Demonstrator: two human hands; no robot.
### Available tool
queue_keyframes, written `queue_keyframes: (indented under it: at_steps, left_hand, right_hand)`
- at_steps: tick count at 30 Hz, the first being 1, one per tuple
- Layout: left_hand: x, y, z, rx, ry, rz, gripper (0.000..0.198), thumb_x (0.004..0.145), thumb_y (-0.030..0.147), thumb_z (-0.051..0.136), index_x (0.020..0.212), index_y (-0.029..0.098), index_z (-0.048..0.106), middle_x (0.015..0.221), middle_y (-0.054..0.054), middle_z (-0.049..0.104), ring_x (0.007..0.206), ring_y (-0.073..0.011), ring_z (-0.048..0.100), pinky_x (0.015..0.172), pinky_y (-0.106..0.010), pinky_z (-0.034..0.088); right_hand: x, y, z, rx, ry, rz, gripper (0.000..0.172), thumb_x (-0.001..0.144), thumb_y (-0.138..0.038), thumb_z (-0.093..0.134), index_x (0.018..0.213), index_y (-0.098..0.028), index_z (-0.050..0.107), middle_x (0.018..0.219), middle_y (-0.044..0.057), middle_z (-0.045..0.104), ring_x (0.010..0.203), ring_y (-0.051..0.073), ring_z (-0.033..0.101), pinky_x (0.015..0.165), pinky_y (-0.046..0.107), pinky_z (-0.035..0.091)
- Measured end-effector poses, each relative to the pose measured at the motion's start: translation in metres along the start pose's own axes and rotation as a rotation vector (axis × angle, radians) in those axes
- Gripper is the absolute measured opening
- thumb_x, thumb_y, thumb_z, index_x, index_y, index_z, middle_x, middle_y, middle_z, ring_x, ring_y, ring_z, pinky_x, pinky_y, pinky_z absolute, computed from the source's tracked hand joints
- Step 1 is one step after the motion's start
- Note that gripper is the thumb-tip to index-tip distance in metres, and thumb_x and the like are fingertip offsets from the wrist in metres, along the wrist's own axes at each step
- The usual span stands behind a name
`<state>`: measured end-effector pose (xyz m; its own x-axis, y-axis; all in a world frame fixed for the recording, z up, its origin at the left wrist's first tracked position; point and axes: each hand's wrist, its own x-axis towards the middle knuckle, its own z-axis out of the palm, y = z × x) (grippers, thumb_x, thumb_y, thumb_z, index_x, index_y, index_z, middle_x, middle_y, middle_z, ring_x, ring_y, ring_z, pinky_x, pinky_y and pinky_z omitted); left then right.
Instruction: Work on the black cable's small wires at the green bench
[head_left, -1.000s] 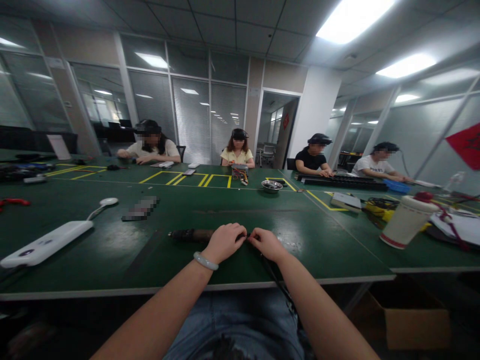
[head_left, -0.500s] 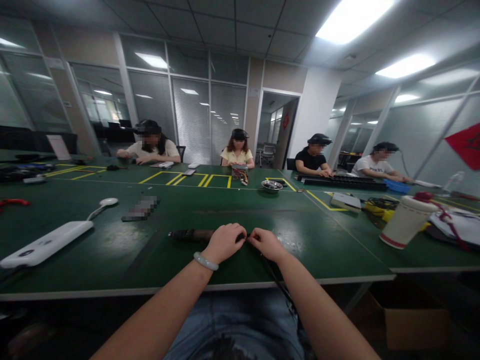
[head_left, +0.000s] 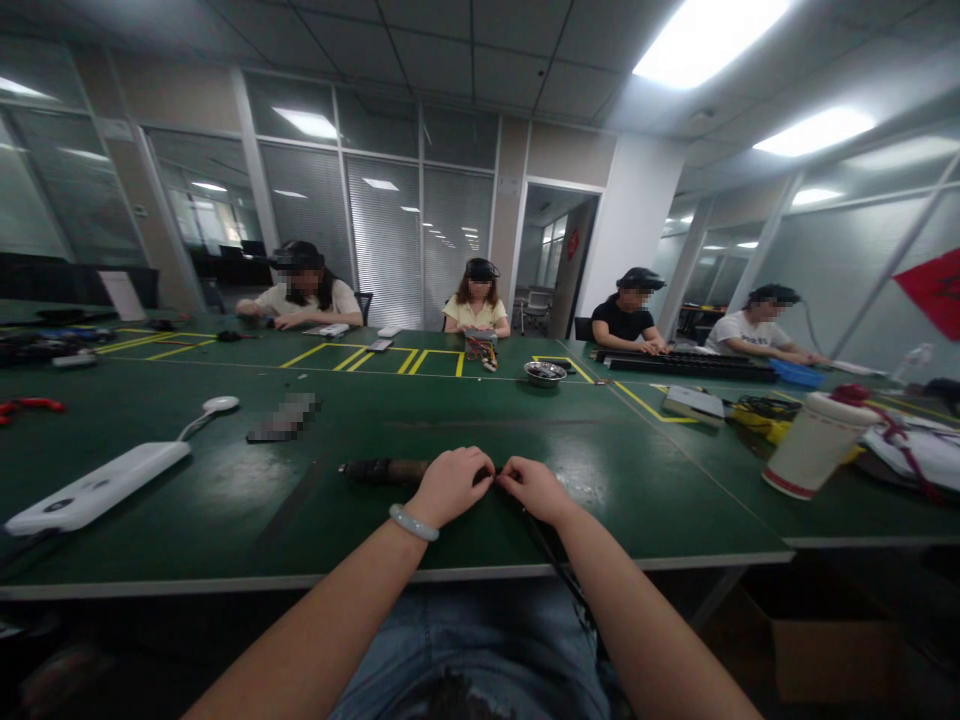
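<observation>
My left hand [head_left: 452, 484] is curled over the right end of a dark, brownish cylindrical tool [head_left: 382, 470] that lies on the green table [head_left: 300, 520]. A pale bangle sits on that wrist. My right hand [head_left: 531, 487] pinches the tool's thin black tip or cable where the two hands meet. A black cable [head_left: 551, 560] runs from there over the table's front edge toward my lap. What lies between the fingertips is too small to make out.
A white power bank with a cable [head_left: 97, 485] lies at the left, a white paper cup [head_left: 810, 443] at the right. A metal bowl [head_left: 544, 372] stands mid-table. Several people sit along the far side. A cardboard box [head_left: 832, 650] is on the floor at the right.
</observation>
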<state>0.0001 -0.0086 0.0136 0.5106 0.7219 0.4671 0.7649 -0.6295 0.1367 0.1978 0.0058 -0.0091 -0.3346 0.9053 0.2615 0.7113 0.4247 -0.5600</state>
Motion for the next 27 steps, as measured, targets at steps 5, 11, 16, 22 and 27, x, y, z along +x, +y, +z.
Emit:
queue_keyframes:
  at_steps: [5,11,16,22,27]
  left_hand:
    - [0.0003,0.0010,-0.0027,0.007,-0.012,0.012,0.014,0.088,0.029,0.055,0.098,0.025,0.062,0.095,-0.002,0.063,0.090,-0.0177,0.057,0.081,-0.030,0.041]
    - [-0.0002,0.0019,-0.0038,0.014,-0.022,0.002,0.013,0.087,0.028,0.055,0.096,0.024,0.063,0.096,-0.003,0.062,0.091,-0.0180,0.057,0.082,-0.031,0.041]
    - [-0.0011,0.0026,-0.0036,0.004,-0.017,-0.003,0.015,0.086,0.031,0.056,0.097,0.023,0.064,0.097,-0.004,0.063,0.091,-0.0186,0.057,0.083,-0.032,0.042]
    - [-0.0004,0.0012,-0.0027,0.007,-0.013,0.006,0.015,0.089,0.032,0.052,0.096,0.024,0.063,0.097,-0.003,0.063,0.091,-0.0183,0.057,0.082,-0.031,0.041]
    - [0.0005,0.0011,-0.0018,0.021,-0.024,-0.012,0.016,0.087,0.031,0.055,0.100,0.024,0.061,0.097,-0.003,0.063,0.092,-0.0182,0.057,0.082,-0.030,0.041]
  right_hand:
    - [-0.0002,-0.0012,-0.0013,-0.017,0.002,-0.005,0.017,0.086,-0.033,0.056,0.080,-0.019,0.062,0.072,-0.002,0.061,0.064,0.011,0.052,0.057,0.022,0.033]
    - [-0.0006,-0.0018,-0.0013,-0.018,0.002,0.002,0.016,0.086,-0.033,0.056,0.080,-0.019,0.062,0.071,-0.002,0.061,0.064,0.011,0.051,0.057,0.022,0.033]
    - [-0.0004,-0.0004,-0.0006,-0.009,0.001,-0.001,0.016,0.086,-0.033,0.056,0.080,-0.019,0.062,0.072,-0.002,0.062,0.065,0.011,0.052,0.058,0.022,0.034]
    - [-0.0003,0.0007,-0.0001,0.002,0.009,-0.005,0.016,0.086,-0.033,0.056,0.079,-0.019,0.061,0.070,-0.002,0.061,0.064,0.011,0.052,0.057,0.022,0.033]
    - [-0.0011,-0.0036,-0.0022,0.000,-0.009,0.020,0.016,0.086,-0.033,0.056,0.080,-0.019,0.063,0.070,-0.002,0.062,0.063,0.011,0.052,0.056,0.022,0.033]
